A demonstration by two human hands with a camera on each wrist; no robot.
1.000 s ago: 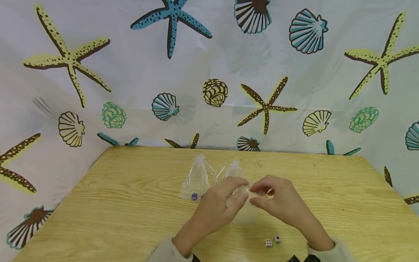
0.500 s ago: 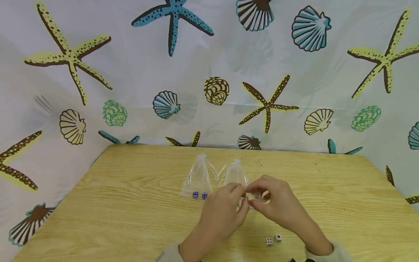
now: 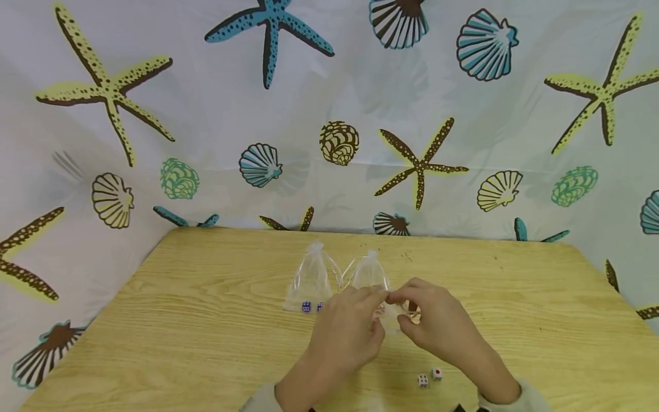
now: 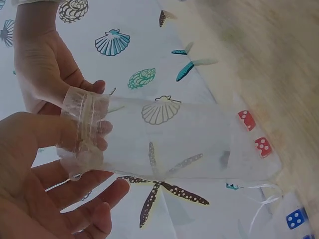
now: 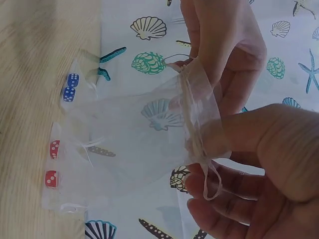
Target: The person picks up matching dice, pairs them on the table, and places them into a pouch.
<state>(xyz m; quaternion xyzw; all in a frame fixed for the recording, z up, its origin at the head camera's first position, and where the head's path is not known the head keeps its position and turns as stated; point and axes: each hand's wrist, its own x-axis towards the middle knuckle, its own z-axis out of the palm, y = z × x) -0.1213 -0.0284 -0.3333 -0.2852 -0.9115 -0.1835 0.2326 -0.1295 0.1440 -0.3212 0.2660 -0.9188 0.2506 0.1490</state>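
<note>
My left hand and right hand pinch the mouth of a sheer white drawstring bag, their fingertips nearly meeting in the head view. In the right wrist view, the thumbs are inside the gathered opening, with a drawstring loop hanging at its edge. I see no dice inside this bag. Behind it on the table lie two similar pouches: one with blue dice, the other with red dice, largely covered by my hands in the head view. Two white dice sit near my right forearm.
The wooden table extends to both sides. A white curtain printed with shells and starfish rises along its back and sides. The drawstrings of the two lying pouches meet between them.
My left hand has turned and shifted slightly right, bringing the fingertips of both hands closer together at the bag's mouth. The lying pouches and white dice stay in place.
</note>
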